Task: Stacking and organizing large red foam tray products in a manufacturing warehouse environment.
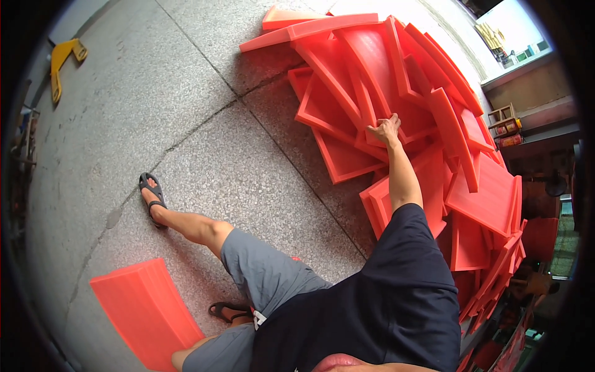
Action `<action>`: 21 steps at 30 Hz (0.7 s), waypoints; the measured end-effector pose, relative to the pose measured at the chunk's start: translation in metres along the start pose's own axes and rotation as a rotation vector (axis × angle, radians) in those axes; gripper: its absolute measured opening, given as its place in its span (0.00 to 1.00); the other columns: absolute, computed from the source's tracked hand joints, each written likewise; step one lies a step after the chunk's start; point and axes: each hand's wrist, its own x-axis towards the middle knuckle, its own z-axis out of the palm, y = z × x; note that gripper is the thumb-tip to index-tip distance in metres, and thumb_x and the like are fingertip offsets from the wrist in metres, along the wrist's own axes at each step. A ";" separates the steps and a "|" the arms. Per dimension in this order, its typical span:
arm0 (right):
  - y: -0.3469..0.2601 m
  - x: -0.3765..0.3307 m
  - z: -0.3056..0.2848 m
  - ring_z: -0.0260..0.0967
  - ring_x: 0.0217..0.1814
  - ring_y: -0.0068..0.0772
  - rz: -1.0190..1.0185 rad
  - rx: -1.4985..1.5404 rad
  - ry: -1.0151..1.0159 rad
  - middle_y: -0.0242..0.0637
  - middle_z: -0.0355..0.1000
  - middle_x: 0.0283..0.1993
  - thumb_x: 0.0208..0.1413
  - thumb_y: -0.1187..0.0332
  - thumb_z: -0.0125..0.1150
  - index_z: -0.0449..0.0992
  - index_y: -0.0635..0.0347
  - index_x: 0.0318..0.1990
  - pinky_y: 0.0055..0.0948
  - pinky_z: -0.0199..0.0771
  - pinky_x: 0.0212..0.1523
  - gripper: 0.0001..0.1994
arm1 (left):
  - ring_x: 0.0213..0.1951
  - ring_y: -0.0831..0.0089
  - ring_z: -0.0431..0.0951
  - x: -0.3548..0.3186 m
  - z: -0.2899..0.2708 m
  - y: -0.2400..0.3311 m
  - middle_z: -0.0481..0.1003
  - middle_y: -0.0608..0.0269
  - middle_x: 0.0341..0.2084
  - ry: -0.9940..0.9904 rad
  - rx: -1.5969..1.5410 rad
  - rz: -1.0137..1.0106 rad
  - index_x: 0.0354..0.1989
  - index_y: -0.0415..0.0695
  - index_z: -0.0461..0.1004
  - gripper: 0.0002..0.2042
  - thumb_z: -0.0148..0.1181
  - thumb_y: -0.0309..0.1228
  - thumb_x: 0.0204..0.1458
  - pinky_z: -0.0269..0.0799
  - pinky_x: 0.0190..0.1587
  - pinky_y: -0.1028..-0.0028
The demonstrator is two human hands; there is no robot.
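Observation:
My right hand [387,129] reaches out over a large heap of red shallow trays with raised rims [427,118]. Its thumb and fingers are apart and slightly bent, close to the rim of one tray [367,102] in the middle of the heap. Whether the fingertips touch that rim I cannot tell. The trays lie tilted and overlapping at many angles, some showing their hollow side. My left hand is out of sight. A neat stack of red panels [145,310] stands on the floor beside my left leg.
Speckled grey stone floor [248,155] with dark joints runs to the left of the heap. A yellow metal piece [64,62] lies at the far left. My sandalled right foot [154,199] is planted on the floor. Shelving and a window line the right edge.

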 end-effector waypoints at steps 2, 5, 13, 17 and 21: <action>0.040 0.000 0.012 0.45 0.61 0.57 -0.095 -0.076 0.042 0.54 0.43 0.64 0.32 0.48 0.68 0.80 0.60 0.37 0.49 0.55 0.61 0.26 | 0.45 0.52 0.70 -0.003 -0.012 0.038 0.73 0.45 0.39 -0.006 -0.050 -0.007 0.43 0.39 0.73 0.21 0.53 0.41 0.46 0.66 0.50 0.58; 0.051 -0.036 0.036 0.47 0.59 0.63 -0.236 0.004 0.106 0.67 0.45 0.60 0.32 0.51 0.69 0.80 0.61 0.30 0.50 0.56 0.58 0.21 | 0.45 0.52 0.70 0.014 -0.001 0.027 0.73 0.45 0.38 -0.143 0.102 0.042 0.39 0.41 0.75 0.18 0.53 0.41 0.45 0.66 0.48 0.57; 0.066 -0.207 -0.003 0.42 0.62 0.75 -0.348 0.099 -0.068 0.75 0.38 0.62 0.33 0.58 0.68 0.78 0.62 0.27 0.54 0.49 0.63 0.17 | 0.46 0.47 0.69 0.024 0.024 0.075 0.73 0.41 0.38 -0.091 -0.195 0.087 0.36 0.38 0.75 0.19 0.53 0.42 0.46 0.65 0.48 0.53; 0.062 -0.298 -0.008 0.37 0.64 0.77 -0.446 0.058 -0.142 0.74 0.37 0.63 0.32 0.58 0.69 0.76 0.61 0.26 0.52 0.51 0.63 0.17 | 0.47 0.47 0.69 0.040 0.007 0.106 0.71 0.38 0.40 -0.114 -0.145 0.040 0.40 0.38 0.75 0.20 0.54 0.43 0.47 0.64 0.50 0.54; 0.037 -0.374 -0.025 0.37 0.63 0.81 -0.374 0.087 -0.259 0.76 0.34 0.62 0.33 0.59 0.69 0.77 0.60 0.28 0.54 0.56 0.61 0.16 | 0.47 0.47 0.69 0.071 -0.005 0.116 0.68 0.37 0.47 -0.046 -0.359 0.002 0.47 0.41 0.73 0.23 0.54 0.46 0.48 0.64 0.51 0.54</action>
